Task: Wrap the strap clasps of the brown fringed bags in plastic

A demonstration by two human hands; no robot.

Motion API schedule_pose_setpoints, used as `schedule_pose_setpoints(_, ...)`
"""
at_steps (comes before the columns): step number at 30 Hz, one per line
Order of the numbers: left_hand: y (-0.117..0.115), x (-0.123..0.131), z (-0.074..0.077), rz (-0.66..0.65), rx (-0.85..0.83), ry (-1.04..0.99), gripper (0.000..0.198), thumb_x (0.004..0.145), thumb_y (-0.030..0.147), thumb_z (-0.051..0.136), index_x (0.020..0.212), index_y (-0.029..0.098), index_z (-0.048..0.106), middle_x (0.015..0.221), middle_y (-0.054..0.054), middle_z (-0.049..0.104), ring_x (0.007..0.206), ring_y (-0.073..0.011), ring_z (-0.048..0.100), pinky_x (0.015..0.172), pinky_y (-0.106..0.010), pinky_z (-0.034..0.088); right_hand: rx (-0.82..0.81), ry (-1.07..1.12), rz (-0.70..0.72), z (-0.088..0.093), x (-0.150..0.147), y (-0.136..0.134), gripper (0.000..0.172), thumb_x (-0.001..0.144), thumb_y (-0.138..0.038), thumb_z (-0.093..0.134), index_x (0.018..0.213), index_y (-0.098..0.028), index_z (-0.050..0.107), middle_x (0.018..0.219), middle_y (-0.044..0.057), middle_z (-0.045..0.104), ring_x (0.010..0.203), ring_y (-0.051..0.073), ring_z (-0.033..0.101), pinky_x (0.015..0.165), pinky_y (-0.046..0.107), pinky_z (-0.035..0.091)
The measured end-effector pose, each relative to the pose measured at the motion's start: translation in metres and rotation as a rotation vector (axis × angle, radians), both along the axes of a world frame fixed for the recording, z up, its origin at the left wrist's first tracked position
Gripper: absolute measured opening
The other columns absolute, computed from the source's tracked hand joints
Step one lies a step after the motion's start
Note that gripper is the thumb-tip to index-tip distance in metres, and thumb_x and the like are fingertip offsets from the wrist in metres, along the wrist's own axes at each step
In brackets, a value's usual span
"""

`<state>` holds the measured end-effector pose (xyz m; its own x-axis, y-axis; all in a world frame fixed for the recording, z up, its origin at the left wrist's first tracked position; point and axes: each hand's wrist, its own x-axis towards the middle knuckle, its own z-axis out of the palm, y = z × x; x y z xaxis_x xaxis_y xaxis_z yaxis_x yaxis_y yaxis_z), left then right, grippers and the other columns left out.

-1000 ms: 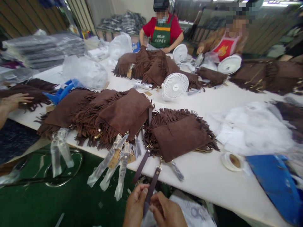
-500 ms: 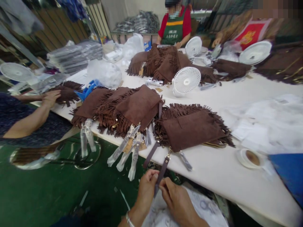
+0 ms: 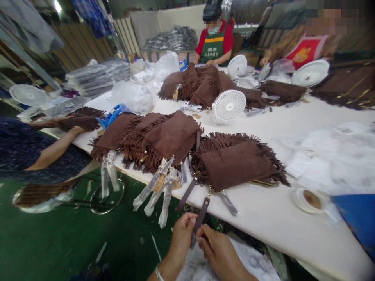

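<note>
From the head camera, you are holding the lower end of a strap [image 3: 202,212] between both hands, below the near edge of the tabletop [image 3: 272,222]. The fingers of your left hand [image 3: 181,234] are clenched on the strap from its left side, with thumb and forefinger pinching it. The fingers of your right hand [image 3: 218,251] grasp the same end from the right, and the two hands almost touch each other.

I judge that the step in hand is fine work on the strap's free end. What exactly the fingertips do there is too small to tell. The next move calls for a steady pinch from both sides and a little slack, because the strap's upper end is fixed to the bag [image 3: 237,164] by a small gold clasp.

The strap is dark brown, narrow and flat. It hangs from the clasp over the tabletop edge and down to your hands. The bag is brown and soft like suede, with fringe around it. It lies flat on the tabletop, near the edge, just beyond your hands.

To the left of it lies a pile of bags [image 3: 152,138] of the same kind, whose straps hang down wrapped in clear plastic. A small fan [image 3: 229,106] stands farther back. A roll of tape [image 3: 307,200] lies to the right. At the far left a co-worker's arm [image 3: 52,150] reaches onto the tabletop.
</note>
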<state>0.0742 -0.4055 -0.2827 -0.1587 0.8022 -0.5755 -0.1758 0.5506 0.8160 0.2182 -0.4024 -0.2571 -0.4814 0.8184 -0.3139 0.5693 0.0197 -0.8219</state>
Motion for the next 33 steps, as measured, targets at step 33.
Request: schedule_pose_setpoints(33, -0.035, -0.045, -0.043, -0.282, -0.13, -0.303, 0.062, 0.066, 0.068, 0.067, 0.093, 0.013, 0.061, 0.06, -0.001, 0.059, 0.045, -0.0098, 0.048, 0.044, -0.022, 0.029, -0.213, 0.213, -0.696, -0.034, 0.007, 0.073, 0.043, 0.083, -0.05, 0.046, 0.112, -0.019, 0.045, 0.057, -0.003, 0.064, 0.036, 0.015, 0.053, 0.038, 0.026, 0.042)
